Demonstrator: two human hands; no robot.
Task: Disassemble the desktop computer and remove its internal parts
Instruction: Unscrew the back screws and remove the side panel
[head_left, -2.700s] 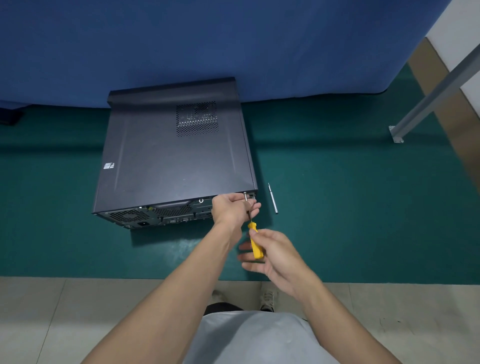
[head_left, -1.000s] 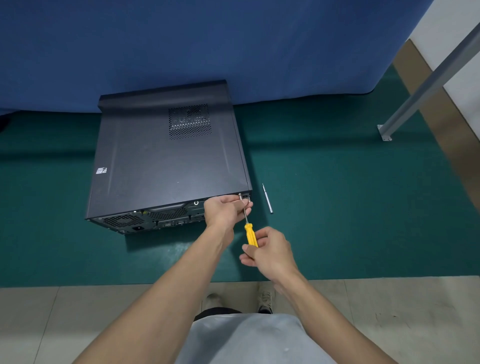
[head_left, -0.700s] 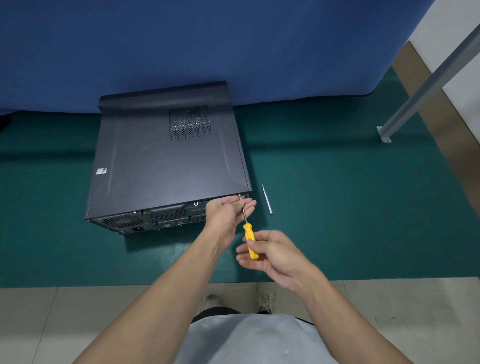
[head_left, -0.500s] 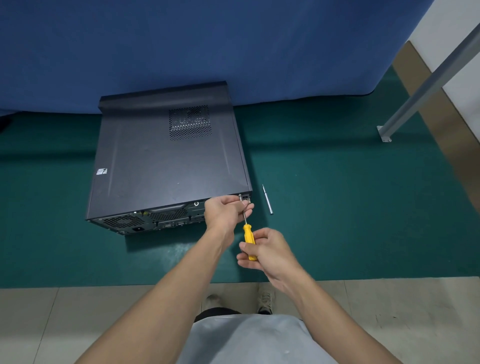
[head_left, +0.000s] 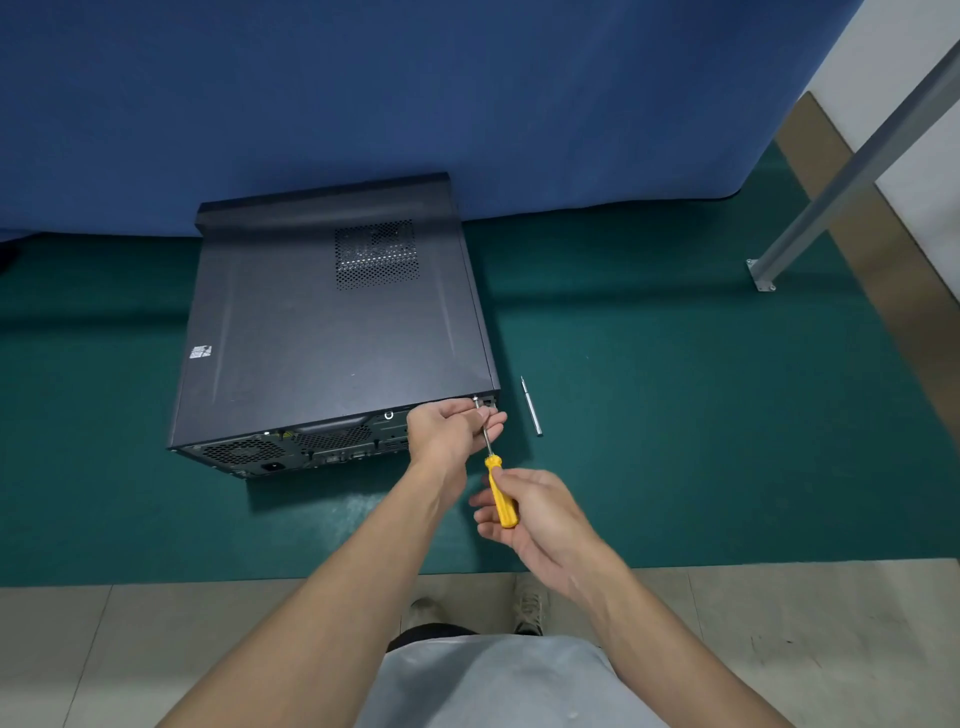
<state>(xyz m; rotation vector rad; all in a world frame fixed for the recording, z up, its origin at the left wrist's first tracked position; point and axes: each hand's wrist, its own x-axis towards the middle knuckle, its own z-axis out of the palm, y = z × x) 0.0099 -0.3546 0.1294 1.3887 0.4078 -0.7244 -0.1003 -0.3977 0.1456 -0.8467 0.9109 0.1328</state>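
Cover is on dark grey metal desktop computer (head_left: 332, 332), nothing removed; at its five-o'clock corner left hand (head_left: 449, 431) pinches shaft of yellow-handled screwdriver (head_left: 501, 499), right hand (head_left: 540, 512) loosely holds handle.

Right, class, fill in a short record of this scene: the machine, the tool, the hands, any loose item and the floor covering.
Machine: black desktop computer, lying flat, side panel on, rear ports facing the person.
Tool: yellow screwdriver, tip at the case's rear right corner.
Hands: left hand pinches the shaft near the tip; right hand holds the handle.
Loose item: thin metal rod on the mat, right of the case.
Floor covering: green mat.
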